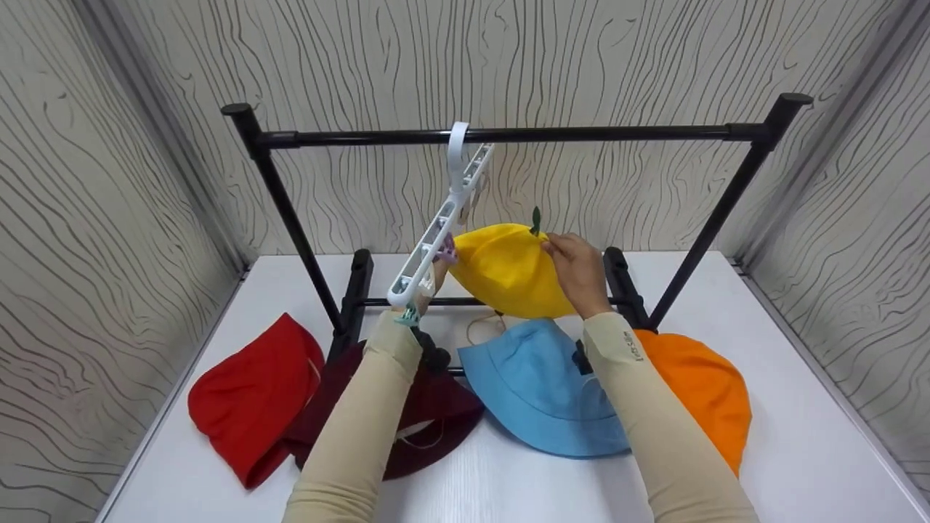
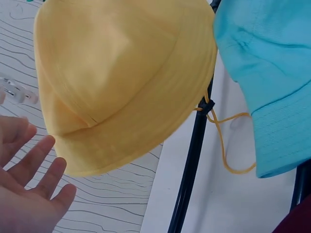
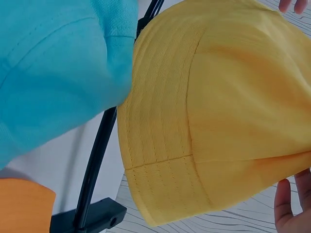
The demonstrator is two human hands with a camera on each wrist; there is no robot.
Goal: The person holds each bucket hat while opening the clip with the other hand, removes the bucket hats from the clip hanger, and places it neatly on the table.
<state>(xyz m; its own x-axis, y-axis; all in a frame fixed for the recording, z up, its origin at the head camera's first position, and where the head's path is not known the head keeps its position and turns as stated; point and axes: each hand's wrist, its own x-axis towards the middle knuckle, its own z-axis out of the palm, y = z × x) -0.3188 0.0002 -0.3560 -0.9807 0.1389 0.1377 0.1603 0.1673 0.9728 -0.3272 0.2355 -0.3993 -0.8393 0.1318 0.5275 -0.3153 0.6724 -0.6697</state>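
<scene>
A yellow bucket hat (image 1: 508,269) with a small green leaf (image 1: 536,220) at its tip hangs tilted beside a white clip hanger (image 1: 429,250). My right hand (image 1: 577,272) pinches the hat's crown close to the leaf. My left hand (image 2: 29,179) is at the hat's other side, partly behind the hanger in the head view. Its visible fingers are spread and loosely bent, near the hat's edge. A clear clip (image 2: 19,92) lies close to them; whether thumb and index grip it is hidden. A purple clip (image 1: 447,249) on the hanger meets the hat's left side.
The hanger hooks over a black rack's top bar (image 1: 581,134). On the white table (image 1: 792,436) below lie a red hat (image 1: 254,392), a maroon hat (image 1: 436,407), a light blue hat (image 1: 545,392) and an orange hat (image 1: 701,392). Wood-grain panels stand around.
</scene>
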